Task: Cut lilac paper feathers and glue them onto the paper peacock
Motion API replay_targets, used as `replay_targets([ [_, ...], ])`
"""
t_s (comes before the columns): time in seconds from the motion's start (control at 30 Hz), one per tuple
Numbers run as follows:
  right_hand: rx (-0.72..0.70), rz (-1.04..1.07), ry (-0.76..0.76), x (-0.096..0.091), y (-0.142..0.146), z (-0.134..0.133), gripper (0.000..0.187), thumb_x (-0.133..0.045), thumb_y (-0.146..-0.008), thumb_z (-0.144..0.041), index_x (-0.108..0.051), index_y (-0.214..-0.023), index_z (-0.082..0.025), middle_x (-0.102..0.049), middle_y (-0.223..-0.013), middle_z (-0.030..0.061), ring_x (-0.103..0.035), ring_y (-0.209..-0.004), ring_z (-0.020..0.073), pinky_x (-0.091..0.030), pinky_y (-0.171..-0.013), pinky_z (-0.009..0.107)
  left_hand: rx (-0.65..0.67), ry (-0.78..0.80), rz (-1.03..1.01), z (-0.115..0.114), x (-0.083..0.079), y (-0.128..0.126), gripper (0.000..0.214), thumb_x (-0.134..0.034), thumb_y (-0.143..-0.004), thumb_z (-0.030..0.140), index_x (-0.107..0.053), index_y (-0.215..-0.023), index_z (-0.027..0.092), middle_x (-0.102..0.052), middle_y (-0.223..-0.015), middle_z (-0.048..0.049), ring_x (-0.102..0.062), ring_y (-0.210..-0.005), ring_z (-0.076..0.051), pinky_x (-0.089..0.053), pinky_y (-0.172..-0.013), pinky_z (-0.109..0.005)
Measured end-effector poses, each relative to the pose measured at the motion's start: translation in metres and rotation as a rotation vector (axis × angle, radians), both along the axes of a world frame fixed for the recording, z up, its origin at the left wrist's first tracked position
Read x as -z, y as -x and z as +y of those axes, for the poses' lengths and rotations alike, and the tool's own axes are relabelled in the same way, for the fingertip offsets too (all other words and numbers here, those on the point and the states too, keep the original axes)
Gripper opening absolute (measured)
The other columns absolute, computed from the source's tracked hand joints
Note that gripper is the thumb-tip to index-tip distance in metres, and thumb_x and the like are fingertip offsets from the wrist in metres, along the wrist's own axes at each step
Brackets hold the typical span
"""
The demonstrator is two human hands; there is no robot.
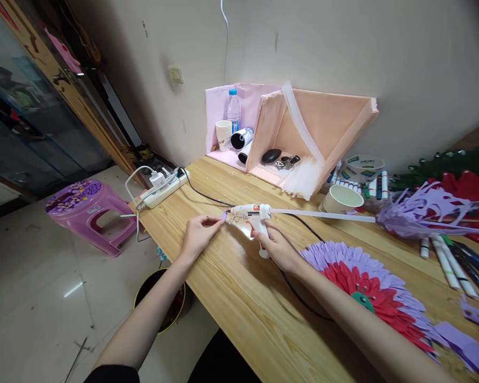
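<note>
My right hand (278, 246) is wrapped round the handle of a white hot glue gun (247, 213). A long translucent glue stick (323, 214) sticks out of the gun's back end. At the nozzle, my left hand (201, 232) pinches a small purple paper petal (224, 215) between thumb and fingertips. The nozzle is at the petal; whether they touch I cannot tell. Beside my right forearm lies a large paper flower (359, 282) with purple outer petals, red inner petals and a green centre, partly hidden by the arm.
Pink and peach board boxes (315, 117) stand against the wall. A power strip (165, 189) sits at the table's left edge, its black cord crossing the wood. A paper cup (341, 201), purple paper strips (427, 210) and markers (449, 266) lie right. Below are a pink stool (104, 218) and a bin (175, 314).
</note>
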State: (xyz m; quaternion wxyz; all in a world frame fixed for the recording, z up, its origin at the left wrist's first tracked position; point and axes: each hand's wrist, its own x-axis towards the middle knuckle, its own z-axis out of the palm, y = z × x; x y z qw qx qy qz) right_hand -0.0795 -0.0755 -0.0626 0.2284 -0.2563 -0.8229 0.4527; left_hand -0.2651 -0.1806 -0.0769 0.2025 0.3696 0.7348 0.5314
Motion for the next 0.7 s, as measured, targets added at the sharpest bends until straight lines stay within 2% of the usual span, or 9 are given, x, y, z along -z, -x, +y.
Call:
replay_targets([
  [0.17, 0.009, 0.005, -0.058, 0.002, 0.004, 0.001, 0.023, -0.042, -0.083, -0.035, -0.056, -0.074, -0.018, -0.056, -0.076, 0.002, -0.052, -0.069, 0.0163, -0.04, -0.064, 0.027, -0.006, -0.004, 0.015, 0.0, 0.002, -0.001, 0.03, -0.067, -0.067, 0.042, -0.072, -0.077, 0.015, -0.072, -0.077, -0.0086, -0.066, -0.071, -0.021, -0.051, -0.067, -0.029],
  [0.4, -0.019, -0.04, -0.182, -0.007, 0.003, 0.0, 0.022, -0.041, -0.083, -0.031, -0.045, -0.064, -0.02, -0.055, -0.071, 0.0007, -0.051, -0.067, 0.0168, -0.038, -0.064, 0.027, 0.003, -0.011, 0.018, 0.0, 0.003, -0.001, 0.029, -0.067, -0.067, 0.042, -0.071, -0.077, 0.015, -0.072, -0.077, -0.0082, -0.066, -0.071, -0.02, -0.051, -0.066, -0.028],
  [0.7, -0.024, -0.051, -0.175, -0.011, 0.004, -0.001, 0.022, -0.041, -0.083, -0.03, -0.043, -0.064, -0.02, -0.054, -0.071, 0.0007, -0.05, -0.067, 0.0167, -0.036, -0.065, 0.027, 0.007, -0.016, 0.023, -0.001, 0.002, -0.001, 0.029, -0.066, -0.068, 0.042, -0.071, -0.078, 0.015, -0.072, -0.078, -0.0081, -0.066, -0.072, -0.02, -0.051, -0.067, -0.029],
])
